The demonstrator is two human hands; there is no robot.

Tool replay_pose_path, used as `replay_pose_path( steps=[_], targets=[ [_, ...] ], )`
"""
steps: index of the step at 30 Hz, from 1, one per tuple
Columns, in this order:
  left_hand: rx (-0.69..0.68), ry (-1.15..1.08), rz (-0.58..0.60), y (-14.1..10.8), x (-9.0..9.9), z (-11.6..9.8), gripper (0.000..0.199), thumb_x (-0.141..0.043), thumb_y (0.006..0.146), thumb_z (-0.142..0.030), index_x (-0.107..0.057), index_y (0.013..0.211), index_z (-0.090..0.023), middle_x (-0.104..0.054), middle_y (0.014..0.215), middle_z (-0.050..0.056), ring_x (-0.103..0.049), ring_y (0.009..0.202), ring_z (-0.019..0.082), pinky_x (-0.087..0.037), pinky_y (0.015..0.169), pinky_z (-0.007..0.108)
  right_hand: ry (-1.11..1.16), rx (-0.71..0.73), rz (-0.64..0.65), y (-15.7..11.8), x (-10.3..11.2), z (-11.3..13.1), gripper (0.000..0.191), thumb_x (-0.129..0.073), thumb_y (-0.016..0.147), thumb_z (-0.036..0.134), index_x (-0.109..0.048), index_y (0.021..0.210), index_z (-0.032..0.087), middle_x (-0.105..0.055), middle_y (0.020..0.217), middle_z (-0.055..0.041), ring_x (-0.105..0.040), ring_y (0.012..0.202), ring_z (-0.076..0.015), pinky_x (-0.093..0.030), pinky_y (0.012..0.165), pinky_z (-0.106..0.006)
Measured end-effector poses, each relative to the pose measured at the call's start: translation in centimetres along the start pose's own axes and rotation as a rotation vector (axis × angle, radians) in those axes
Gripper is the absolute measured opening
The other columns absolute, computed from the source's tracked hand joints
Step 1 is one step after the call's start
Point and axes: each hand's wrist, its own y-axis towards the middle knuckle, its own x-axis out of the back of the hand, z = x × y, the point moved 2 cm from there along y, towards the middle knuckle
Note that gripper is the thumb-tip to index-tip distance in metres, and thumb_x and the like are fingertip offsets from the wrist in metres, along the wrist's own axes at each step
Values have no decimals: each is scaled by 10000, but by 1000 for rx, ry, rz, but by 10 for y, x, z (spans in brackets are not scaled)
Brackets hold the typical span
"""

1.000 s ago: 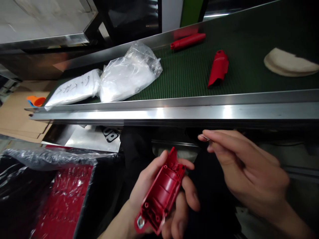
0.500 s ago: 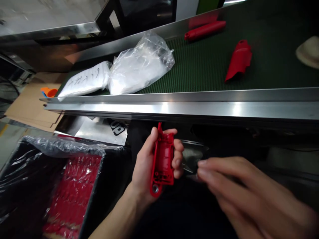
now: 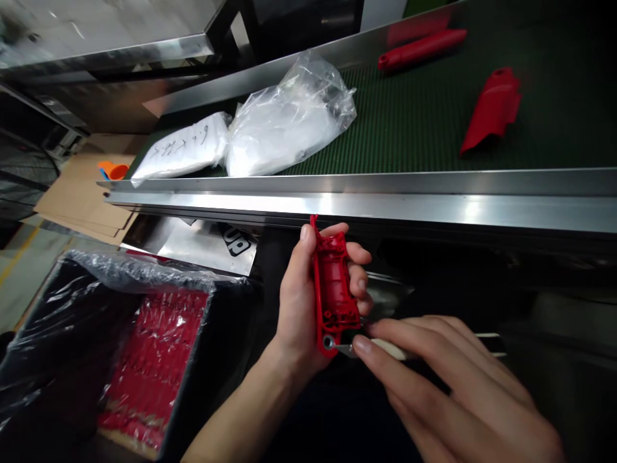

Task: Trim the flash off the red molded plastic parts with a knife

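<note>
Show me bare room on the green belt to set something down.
The green belt is bare between the clear bag and the angled red shell, nearer than the long red piece. Its left part is crowded: bag and white packet side by side.

"UP" in dark lettering on the silvery sheet (image 3: 205,249) — plus black handwriting, hardly legible, on the white packet (image 3: 186,159)

Red casing (image 3: 334,276), cream handle (image 3: 391,349), green belt (image 3: 409,122)

Left hand (image 3: 297,299) palm up, fingers (image 3: 357,281) curled; right hand (image 3: 448,379) pinching, pointing leftward
</note>
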Motion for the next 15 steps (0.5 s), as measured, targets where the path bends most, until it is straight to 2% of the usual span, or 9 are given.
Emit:
replay_pose_path(
  steps=[5, 8, 11, 15],
  targets=[
    [-17, 34, -17, 0, -2, 0, 418, -303, 1019, -466, -567, 1095, -151, -573, 821, 36, -486, 548, 97, -457, 437, 179, -2, 47, 47, 0, 1, -4, 437, -540, 820, -54, -656, 1194, 139, -645, 1099, -107, -603, 986, -211, -477, 819, -369],
    [-28, 54, -34, 0, -2, 0, 420, -309, 1016, -476, -569, 1098, -156, -579, 822, 33, -494, 543, 95, -460, 435, 174, -8, 69, 12, 2, 3, -7, 428, -521, 801, -75, -669, 1158, 110, -649, 1065, -119, -607, 961, -210, -483, 796, -363],
    [8, 21, -43, 1, -1, 0, 420, -312, 1016, -473, -573, 1088, -153, -585, 813, 31, -505, 537, 94, -453, 429, 169, 22, 42, -18, 3, 4, -8, 393, -523, 814, -72, -677, 1125, 111, -645, 1047, -105, -609, 972, -190, -504, 798, -334],
    [52, -49, -46, 5, 2, -1, 409, -314, 1018, -452, -578, 1085, -147, -594, 819, 34, -514, 539, 96, -445, 430, 175, 179, -93, -103, -2, 3, -10, 404, -548, 840, -43, -632, 1178, 161, -623, 1132, -68, -613, 1037, -148, -547, 840, -261]
  ],
)
